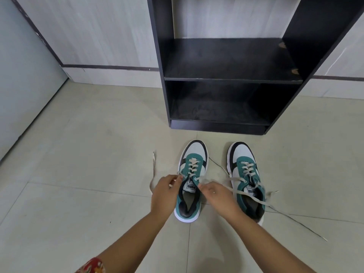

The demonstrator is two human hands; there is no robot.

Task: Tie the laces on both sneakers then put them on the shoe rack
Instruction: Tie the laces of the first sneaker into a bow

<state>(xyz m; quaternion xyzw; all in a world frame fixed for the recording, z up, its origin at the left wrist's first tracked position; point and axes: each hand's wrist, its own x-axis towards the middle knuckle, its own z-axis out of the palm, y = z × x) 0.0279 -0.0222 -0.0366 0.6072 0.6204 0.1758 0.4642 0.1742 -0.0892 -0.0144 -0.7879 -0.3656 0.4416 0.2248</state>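
Two green, white and black sneakers stand side by side on the floor, toes toward the rack. My left hand pinches the left lace end of the left sneaker beside its top eyelets. My right hand grips the other lace end on that shoe's right side. The loose tail of the left lace trails across the floor to the left. The right sneaker sits untouched, its untied laces sprawled over the tiles to the right. The black shoe rack stands just beyond the shoes, both shelves bare.
Pale floor tiles spread all around the shoes. A wood-grain wall with a dark skirting strip runs behind the rack. A grey panel or door stands at the far left.
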